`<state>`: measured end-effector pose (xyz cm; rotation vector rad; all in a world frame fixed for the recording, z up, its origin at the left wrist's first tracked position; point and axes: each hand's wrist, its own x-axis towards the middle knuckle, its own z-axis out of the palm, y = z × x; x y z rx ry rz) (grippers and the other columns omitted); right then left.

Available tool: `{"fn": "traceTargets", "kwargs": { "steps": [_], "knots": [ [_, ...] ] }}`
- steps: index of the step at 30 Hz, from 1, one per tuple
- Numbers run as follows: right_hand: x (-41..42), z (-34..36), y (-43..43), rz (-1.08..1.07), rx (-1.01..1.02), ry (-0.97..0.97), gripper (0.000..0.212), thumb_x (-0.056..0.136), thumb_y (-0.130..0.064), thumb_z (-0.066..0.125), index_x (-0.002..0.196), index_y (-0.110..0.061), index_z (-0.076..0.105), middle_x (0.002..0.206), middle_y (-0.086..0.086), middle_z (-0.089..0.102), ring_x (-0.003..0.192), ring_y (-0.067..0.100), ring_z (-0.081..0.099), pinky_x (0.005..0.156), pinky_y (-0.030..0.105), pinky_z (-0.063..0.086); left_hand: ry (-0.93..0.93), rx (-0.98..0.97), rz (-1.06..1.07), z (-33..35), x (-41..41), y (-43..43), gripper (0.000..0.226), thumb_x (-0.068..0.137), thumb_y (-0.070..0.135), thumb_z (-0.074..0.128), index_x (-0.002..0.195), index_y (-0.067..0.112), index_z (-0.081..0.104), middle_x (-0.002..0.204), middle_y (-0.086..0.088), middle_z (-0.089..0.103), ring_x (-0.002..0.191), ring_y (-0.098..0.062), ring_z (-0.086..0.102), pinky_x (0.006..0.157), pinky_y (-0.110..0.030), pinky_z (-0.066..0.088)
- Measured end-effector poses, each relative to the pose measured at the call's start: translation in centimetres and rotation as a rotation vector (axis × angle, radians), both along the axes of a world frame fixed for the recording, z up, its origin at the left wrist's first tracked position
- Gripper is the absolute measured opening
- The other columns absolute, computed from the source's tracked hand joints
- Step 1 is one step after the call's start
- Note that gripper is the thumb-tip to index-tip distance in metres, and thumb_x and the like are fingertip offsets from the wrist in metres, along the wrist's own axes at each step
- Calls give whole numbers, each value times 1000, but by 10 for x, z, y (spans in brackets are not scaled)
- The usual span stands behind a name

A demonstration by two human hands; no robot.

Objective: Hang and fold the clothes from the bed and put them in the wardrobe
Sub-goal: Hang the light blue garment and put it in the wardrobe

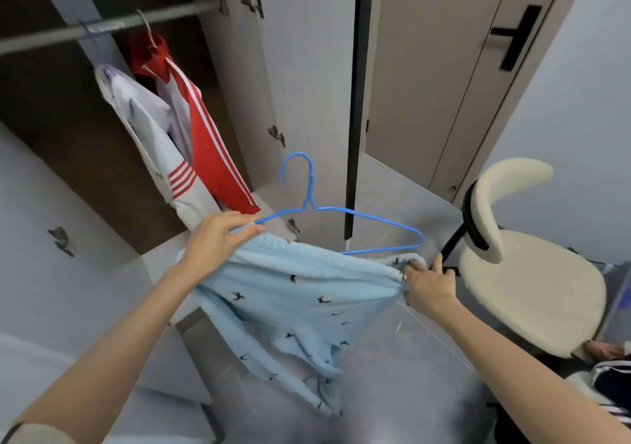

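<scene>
A light blue garment (300,300) with small dark bird shapes is held out by its gathered top edge between both hands, above the grey floor (392,368) and in front of the open wardrobe (51,108). The rest of it is left hanging loosely.

Both forearms are stretched forward. The left hand (218,242) is raised a little higher, with its fingers curled and pinching one end of the edge together with the left tip of a blue wire hanger (310,190). The right hand (426,283) is held lower, its fingers curled into the other end of the edge and the thumb pointing up.

The hanger is kept upright above the cloth, hook uppermost. Its right tip is free, just above the gathered edge.

A cream chair (532,283) is placed just beside the right hand, and its backrest is near the hanger's right tip. Open floor is seen between the hands and the wardrobe.

Farther off, a wardrobe door (307,67) is swung open. On the rail (102,28) a white jacket (150,129) and a red jacket (208,143) with white stripes are hung side by side, and some rail is left free to their right. A closed room door (444,84) with a black handle is seen at the far right.
</scene>
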<state>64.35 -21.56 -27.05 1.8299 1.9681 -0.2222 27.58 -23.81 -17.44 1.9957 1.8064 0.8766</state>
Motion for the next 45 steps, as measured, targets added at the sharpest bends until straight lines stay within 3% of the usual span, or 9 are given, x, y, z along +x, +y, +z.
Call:
{"fn": "traceTargets", "kwargs": {
  "steps": [4,9,13,18,22,26,35,39,45],
  "knots": [
    [16,20,11,-51,195,34,41,95,-18,40,135,-25,40,155,-2,20,146,40,-6,109,52,25,206,24,-102,-6,0,3,22,87,51,61,95,35,74,87,7,69,81,-15,63,69,-44,50],
    [9,65,26,20,412,124,31,94,-11,38,125,-17,43,155,1,22,147,38,2,110,58,22,447,125,-45,-6,17,11,52,89,65,39,97,28,73,75,5,61,74,-20,63,55,-34,45],
    [-29,98,25,86,431,504,7,95,-8,36,100,-12,35,161,-5,4,143,45,11,101,75,22,298,174,50,3,48,18,23,92,43,58,97,28,74,78,10,61,78,-18,62,60,-27,34],
    [-30,110,26,269,668,706,13,90,-16,53,98,-10,44,161,12,6,141,35,17,109,57,25,8,178,67,13,61,19,37,82,63,59,59,35,65,64,14,66,63,-7,61,58,-27,45],
    [3,118,31,-13,651,889,30,85,-14,63,99,-10,37,118,10,56,104,33,55,85,46,41,-226,183,90,18,54,26,51,74,70,59,56,23,65,55,6,62,60,-19,61,61,-40,49],
    [5,124,20,-29,494,952,19,82,-11,63,94,-17,50,76,-3,57,66,24,52,60,34,39,-213,187,52,19,59,26,45,76,67,61,51,30,56,45,9,45,47,-7,39,54,-32,38],
    [-31,160,-4,130,439,921,13,74,-37,63,71,-36,50,61,-11,55,60,11,50,60,31,40,-38,219,-68,27,82,18,44,87,56,56,65,21,69,64,9,66,63,-11,61,63,-37,49],
    [-18,164,0,-50,476,1093,13,80,-34,64,70,-26,64,62,-6,59,58,10,46,63,32,40,40,162,-113,31,74,21,37,90,52,50,90,21,71,88,10,66,84,-13,61,75,-38,48],
    [-4,171,-6,-200,474,1304,27,67,-44,54,76,-27,73,90,11,70,96,34,61,93,51,47,355,219,-66,35,52,30,26,101,32,40,113,19,59,94,-1,51,91,-23,51,80,-38,40]
  ]
}}
